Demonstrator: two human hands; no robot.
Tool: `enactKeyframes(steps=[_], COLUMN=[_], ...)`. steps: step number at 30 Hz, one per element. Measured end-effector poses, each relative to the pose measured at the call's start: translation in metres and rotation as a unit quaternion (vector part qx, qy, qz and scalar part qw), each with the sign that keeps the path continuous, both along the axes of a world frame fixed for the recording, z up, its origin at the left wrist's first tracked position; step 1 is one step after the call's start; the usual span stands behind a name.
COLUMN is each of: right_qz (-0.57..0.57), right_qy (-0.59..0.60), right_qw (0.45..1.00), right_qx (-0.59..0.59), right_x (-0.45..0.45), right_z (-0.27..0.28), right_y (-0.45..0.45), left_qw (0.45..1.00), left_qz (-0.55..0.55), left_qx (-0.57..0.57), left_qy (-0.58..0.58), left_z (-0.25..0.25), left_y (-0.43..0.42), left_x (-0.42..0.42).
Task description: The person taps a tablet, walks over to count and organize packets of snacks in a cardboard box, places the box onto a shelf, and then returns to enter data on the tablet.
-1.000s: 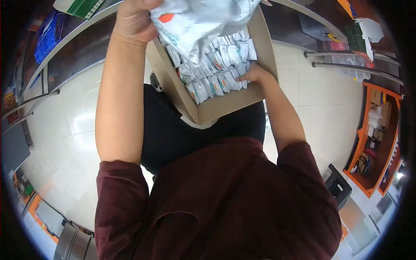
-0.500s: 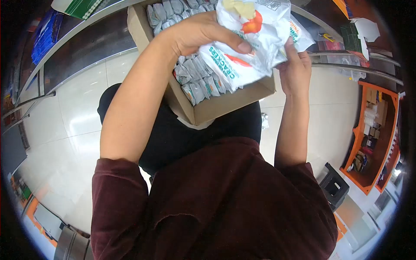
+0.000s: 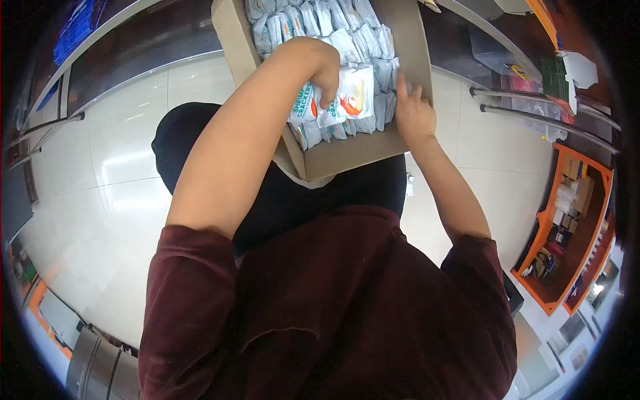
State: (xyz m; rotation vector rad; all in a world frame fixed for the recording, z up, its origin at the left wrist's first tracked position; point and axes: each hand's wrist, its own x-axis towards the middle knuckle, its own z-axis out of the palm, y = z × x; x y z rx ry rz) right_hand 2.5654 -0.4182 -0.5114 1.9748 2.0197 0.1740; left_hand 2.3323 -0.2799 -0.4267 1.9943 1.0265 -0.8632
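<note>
A cardboard box point(image 3: 360, 155) holds upright rows of silvery cracker packets point(image 3: 363, 43). My left hand point(image 3: 321, 67) reaches into the box, its fingers bent down onto a white packet of shrimp crackers point(image 3: 355, 93) with green and orange print. A second, similar packet point(image 3: 302, 107) lies beside it, partly under the hand. Both lie flat over the standing rows. Over the right side of the box is my right hand point(image 3: 416, 119), fingers stretched out and apart, the index tip at the edge of the packed rows. Nothing shows in its grasp.
The box rests near my knees point(image 3: 193, 140), below dark metal-edged shelving point(image 3: 147, 57). Metal rails point(image 3: 547, 117) and a clear plastic bin stand to the right, with an orange shelf unit point(image 3: 560, 267) below them. A small packet lies on the tiled floor point(image 3: 409, 185).
The cracker packets, held above the box by both hands before, are now down on the rows inside. My right hand has let go and moved down and left to the box's right side.
</note>
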Motion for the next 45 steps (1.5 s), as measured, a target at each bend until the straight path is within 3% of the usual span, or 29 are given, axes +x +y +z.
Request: enactKeyframes(steps=[5, 12, 15, 18, 24, 27, 30, 32, 35, 39, 43, 45], right_qz=[-0.034, -0.086, -0.136, -0.133, -0.129, -0.167, -0.241, -0.253, -0.226, -0.222, -0.161, -0.176], right_qy=[0.020, 0.139, 0.093, 0.057, 0.127, 0.149, 0.174, 0.165, 0.143, 0.141, 0.182, 0.189], right_qw=[0.997, 0.987, 0.982, 0.983, 0.981, 0.964, 0.935, 0.942, 0.956, 0.961, 0.970, 0.966], right_qx=[-0.072, 0.002, -0.089, -0.116, -0.071, -0.142, -0.196, -0.145, -0.120, -0.085, -0.005, -0.003], right_x=[0.006, 0.034, 0.000, -0.002, 0.026, 0.030, 0.015, 0.006, -0.002, 0.011, 0.020, 0.017], right_z=[-0.032, -0.119, -0.063, -0.066, -0.103, -0.128, -0.088, -0.068, -0.069, -0.097, -0.100, -0.094], right_y=[0.015, -0.012, -0.017, -0.014, -0.009, -0.008, 0.005, 0.008, 0.000, -0.007, -0.023, -0.028], left_qw=[1.000, 0.999, 0.999, 0.999, 0.998, 0.997, 0.998, 0.999, 0.995, 0.985, 0.968, 0.916], left_qz=[0.017, 0.020, 0.025, 0.031, 0.041, 0.052, 0.046, 0.035, -0.003, -0.136, -0.059, 0.011], left_qx=[0.016, 0.021, 0.029, 0.031, 0.024, 0.037, 0.042, 0.028, 0.008, 0.061, 0.141, 0.233], left_qy=[0.002, 0.028, 0.032, 0.031, 0.036, 0.038, 0.024, 0.014, -0.095, -0.083, -0.200, -0.327], left_z=[0.003, 0.007, 0.003, 0.005, 0.005, 0.006, 0.001, 0.004, 0.003, -0.018, -0.025, -0.048], left_y=[0.001, 0.000, 0.001, 0.000, 0.001, -0.002, 0.001, 0.001, -0.012, -0.044, -0.002, 0.025], left_x=[-0.006, -0.003, -0.006, -0.009, -0.011, -0.018, -0.020, -0.023, -0.021, 0.011, 0.002, -0.016])
